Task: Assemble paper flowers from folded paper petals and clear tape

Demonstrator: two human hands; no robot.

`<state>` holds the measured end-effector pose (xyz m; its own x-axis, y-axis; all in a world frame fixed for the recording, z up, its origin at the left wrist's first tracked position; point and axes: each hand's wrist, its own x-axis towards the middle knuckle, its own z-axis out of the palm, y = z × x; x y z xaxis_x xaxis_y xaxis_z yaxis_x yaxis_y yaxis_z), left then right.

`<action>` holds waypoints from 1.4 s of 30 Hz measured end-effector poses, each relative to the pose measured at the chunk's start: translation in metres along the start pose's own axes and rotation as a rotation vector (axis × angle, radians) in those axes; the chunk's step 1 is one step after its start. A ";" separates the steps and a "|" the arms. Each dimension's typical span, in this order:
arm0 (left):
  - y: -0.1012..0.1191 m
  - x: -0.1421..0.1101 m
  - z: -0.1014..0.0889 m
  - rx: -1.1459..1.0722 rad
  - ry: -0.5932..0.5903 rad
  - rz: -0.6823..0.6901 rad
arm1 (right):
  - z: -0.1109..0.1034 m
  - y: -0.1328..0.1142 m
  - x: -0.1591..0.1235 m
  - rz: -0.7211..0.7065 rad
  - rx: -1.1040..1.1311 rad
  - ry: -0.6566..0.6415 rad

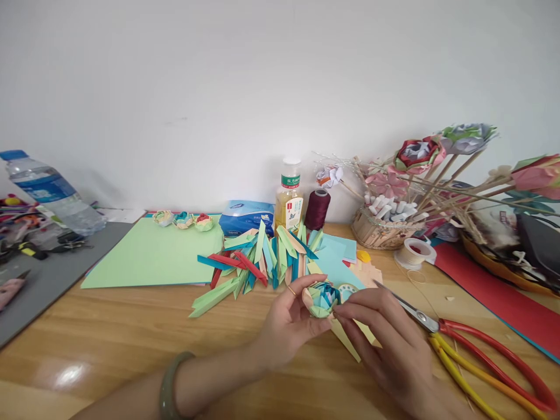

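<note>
My left hand [286,318] curls around a small folded paper flower [324,298] in blue, green and peach, holding it just above the wooden table [122,344]. A ring sits on one finger and a green bangle on that wrist. My right hand [385,338] pinches the flower's lower right edge with thumb and fingertips, where a peach paper strip [350,344] sticks out beneath it. Just behind the flower lies a heap of folded paper strips [258,259] in green, blue, red and peach.
Red and yellow handled scissors [472,350] lie right of my right hand. Green paper sheets [153,256] with three small paper flowers [184,220] lie at left. A tissue pack [246,217], drink bottle [289,201], thread spool [317,209], basket [380,233], tape roll [415,252], water bottle [52,195].
</note>
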<state>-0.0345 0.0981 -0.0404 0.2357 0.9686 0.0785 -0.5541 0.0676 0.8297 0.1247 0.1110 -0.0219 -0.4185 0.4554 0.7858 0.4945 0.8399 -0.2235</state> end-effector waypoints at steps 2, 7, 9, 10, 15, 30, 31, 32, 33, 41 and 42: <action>0.000 -0.001 0.001 -0.007 -0.006 -0.005 | -0.001 0.003 -0.004 -0.075 -0.097 0.003; 0.000 -0.002 0.002 0.009 -0.007 -0.013 | -0.003 0.002 -0.005 -0.188 -0.196 0.009; 0.000 -0.003 0.003 0.019 0.000 -0.021 | -0.003 0.000 -0.001 -0.130 -0.137 0.036; 0.000 -0.003 0.003 0.022 0.007 -0.021 | -0.003 -0.001 0.000 -0.098 -0.107 0.049; 0.000 -0.003 0.004 0.024 0.032 -0.028 | -0.008 0.001 -0.010 -0.182 -0.119 -0.006; 0.000 -0.001 0.002 0.097 0.072 0.052 | -0.008 0.004 -0.004 -0.145 -0.121 0.091; -0.001 -0.001 0.002 0.108 0.064 0.073 | -0.008 0.005 -0.003 -0.140 -0.144 0.088; 0.000 -0.001 0.001 0.118 0.064 0.086 | -0.008 0.005 -0.003 -0.163 -0.168 0.072; 0.000 -0.002 0.001 0.126 0.076 0.091 | -0.007 0.006 -0.004 -0.203 -0.188 0.046; 0.000 -0.003 -0.005 0.348 0.179 0.329 | -0.005 -0.001 0.002 0.094 0.220 -0.054; -0.002 -0.003 -0.008 0.406 0.175 0.379 | -0.004 -0.003 0.003 0.206 0.308 -0.081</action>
<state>-0.0404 0.0967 -0.0461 -0.0738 0.9347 0.3478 -0.2151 -0.3554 0.9096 0.1250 0.1090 -0.0161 -0.3990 0.6353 0.6613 0.3272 0.7723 -0.5445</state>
